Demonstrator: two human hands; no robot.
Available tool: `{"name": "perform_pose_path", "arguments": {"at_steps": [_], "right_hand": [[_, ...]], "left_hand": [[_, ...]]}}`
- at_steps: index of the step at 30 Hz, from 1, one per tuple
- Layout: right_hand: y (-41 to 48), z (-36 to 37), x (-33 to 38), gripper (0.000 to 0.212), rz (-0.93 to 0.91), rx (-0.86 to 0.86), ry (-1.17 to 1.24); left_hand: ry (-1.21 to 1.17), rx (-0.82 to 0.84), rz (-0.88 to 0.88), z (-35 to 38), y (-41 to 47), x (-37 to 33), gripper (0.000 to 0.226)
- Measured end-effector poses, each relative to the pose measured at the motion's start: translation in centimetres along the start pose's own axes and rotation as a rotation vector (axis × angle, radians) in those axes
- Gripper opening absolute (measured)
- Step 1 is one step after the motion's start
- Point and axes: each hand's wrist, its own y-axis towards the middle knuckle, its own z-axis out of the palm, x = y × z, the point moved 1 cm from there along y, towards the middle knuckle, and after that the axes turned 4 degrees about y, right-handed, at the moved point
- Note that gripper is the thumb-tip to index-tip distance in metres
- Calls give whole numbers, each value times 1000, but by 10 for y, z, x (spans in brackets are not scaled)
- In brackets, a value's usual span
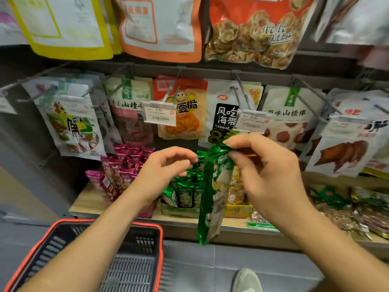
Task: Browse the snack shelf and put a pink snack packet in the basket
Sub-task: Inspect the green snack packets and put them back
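Price tag (159, 115) "3.90" above pink packets (124, 165)

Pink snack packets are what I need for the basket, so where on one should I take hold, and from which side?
Probably best to pinch the crimped top edge of a pink snack packet, coming from above: they stand upright, packed close, so only their tops are free. Use the left hand, which holds nothing and is nearest; the right hand pinches a green packet.
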Motion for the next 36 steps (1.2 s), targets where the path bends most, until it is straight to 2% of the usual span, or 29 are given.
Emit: {"name": "perform_pose_path", "arguments": {"at_steps": [1, 3, 4, 7, 9, 11, 13, 15, 17, 21, 25, 28, 31, 36], "right_hand": [[-4, 3, 1, 14, 116, -3, 104], [-13, 13, -1, 18, 306, -23, 294], [-16, 19, -2, 21, 363, -53, 361], [-20, 32, -6, 31, 494, -101, 489], [-22, 42, -10, 55, 654, 31, 581], [-26, 54, -8, 75, 747, 277, 639], [-29, 65, -4, 66, 763, 446, 709], [-28, 68, 4, 54, 789, 493, 786], [-27, 68, 7, 49, 747, 486, 698], [-26, 68, 12, 56, 689, 506, 603], [-26, 69, 14, 54, 685, 502, 583], [-27, 70, 12, 57, 668, 513, 546], [-29, 70, 9, 53, 671, 513, 528], [-33, 71, 3, 44, 625, 499, 474]], "left_hand": [[-149, 103, -17, 1, -7, -10, 22], [-227, 233, -9, 9, -21, -24, 37], [-197, 231, 9, 14, -26, -29, 42], [-129, 88, 22, 19, -31, -32, 55], [-199, 4, 26, 15, -33, -32, 57], [-286, -45, 21, 10, -34, -31, 54], [-302, -67, 14, 7, -35, -30, 51], [-256, -91, 18, 3, -36, -29, 45], [-205, -112, 38, -3, -36, -29, 37], [-124, -117, 35, -16, -35, -24, 25], [-207, -186, -38, -21, -36, -19, 35], [-269, -172, -51, -20, -36, -21, 15], [-286, -171, -61, -19, -36, -20, 5], [-276, -145, -71, -19, -35, -21, 14]]}}
